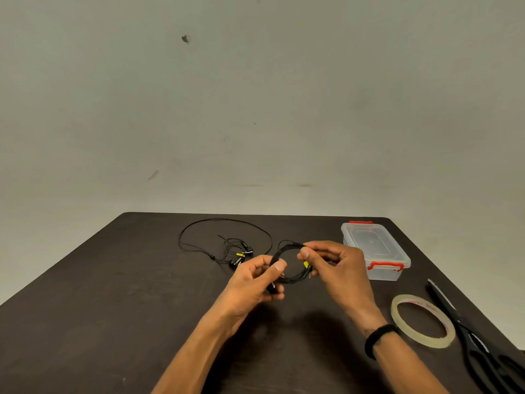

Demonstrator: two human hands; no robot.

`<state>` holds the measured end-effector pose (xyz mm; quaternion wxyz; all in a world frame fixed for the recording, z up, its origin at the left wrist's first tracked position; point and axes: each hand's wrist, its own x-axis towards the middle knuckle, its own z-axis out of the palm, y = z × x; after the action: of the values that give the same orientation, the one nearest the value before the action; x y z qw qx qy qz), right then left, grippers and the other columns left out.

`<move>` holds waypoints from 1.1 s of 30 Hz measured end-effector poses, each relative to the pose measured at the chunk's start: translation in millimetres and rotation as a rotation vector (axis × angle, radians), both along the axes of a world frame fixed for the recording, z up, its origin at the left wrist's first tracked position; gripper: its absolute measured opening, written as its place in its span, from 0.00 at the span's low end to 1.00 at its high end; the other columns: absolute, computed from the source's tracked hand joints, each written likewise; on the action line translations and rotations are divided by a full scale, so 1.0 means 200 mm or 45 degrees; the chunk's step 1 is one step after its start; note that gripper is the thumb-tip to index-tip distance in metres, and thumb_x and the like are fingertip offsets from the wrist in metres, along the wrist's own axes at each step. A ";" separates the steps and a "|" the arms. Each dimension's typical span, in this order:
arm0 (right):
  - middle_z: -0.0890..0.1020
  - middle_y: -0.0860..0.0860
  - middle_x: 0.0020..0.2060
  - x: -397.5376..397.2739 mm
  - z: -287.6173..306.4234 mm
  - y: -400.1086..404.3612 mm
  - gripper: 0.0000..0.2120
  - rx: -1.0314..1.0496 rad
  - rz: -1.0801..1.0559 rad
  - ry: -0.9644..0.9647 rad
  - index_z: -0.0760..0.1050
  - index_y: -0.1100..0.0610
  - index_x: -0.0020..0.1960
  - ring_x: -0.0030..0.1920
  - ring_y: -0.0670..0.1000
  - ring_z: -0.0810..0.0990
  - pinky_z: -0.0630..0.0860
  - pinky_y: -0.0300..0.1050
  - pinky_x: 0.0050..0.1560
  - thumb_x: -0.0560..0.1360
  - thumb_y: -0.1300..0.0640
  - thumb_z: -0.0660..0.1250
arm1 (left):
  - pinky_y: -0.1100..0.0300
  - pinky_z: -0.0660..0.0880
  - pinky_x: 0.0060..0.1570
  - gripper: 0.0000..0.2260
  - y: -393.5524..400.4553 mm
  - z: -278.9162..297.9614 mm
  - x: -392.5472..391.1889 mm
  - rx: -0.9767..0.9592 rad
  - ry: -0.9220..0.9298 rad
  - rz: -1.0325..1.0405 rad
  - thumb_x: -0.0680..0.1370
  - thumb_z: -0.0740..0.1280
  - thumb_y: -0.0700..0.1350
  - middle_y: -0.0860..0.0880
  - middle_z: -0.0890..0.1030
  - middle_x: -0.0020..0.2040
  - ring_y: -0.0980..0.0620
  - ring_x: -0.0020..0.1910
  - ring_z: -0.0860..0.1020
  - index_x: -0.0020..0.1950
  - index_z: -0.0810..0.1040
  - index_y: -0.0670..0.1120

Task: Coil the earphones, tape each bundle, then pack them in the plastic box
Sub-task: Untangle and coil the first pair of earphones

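A black earphone cable wound into a round coil (287,277) hangs above the middle of the dark table (113,294). My left hand (255,282) pinches the coil's left side between thumb and fingers. My right hand (332,265) pinches its right side, by a small yellow tag. A second pair of black earphones (227,245) lies loose and uncoiled on the table behind my hands. The clear plastic box (375,251) with red latches sits to the right, lid on. A roll of clear tape (423,321) lies near my right wrist.
Black scissors (477,336) lie along the table's right edge, just right of the tape roll. A bare wall stands behind the table. The table's left half holds nothing.
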<state>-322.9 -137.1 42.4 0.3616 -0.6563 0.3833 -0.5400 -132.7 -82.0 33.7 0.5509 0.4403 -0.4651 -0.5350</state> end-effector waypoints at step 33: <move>0.88 0.64 0.45 0.10 -0.01 0.07 0.12 0.729 0.285 -0.699 0.86 0.67 0.49 0.36 0.48 0.86 0.82 0.36 0.34 0.67 0.63 0.78 | 0.59 0.83 0.46 0.07 -0.04 -0.05 0.07 -0.041 0.136 0.188 0.76 0.74 0.40 0.44 0.86 0.43 0.52 0.41 0.83 0.53 0.89 0.44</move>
<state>-303.2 -123.7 41.1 0.6749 -0.3984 0.3336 -0.5238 -119.2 -90.0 24.1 0.6199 0.4352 -0.4101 -0.5081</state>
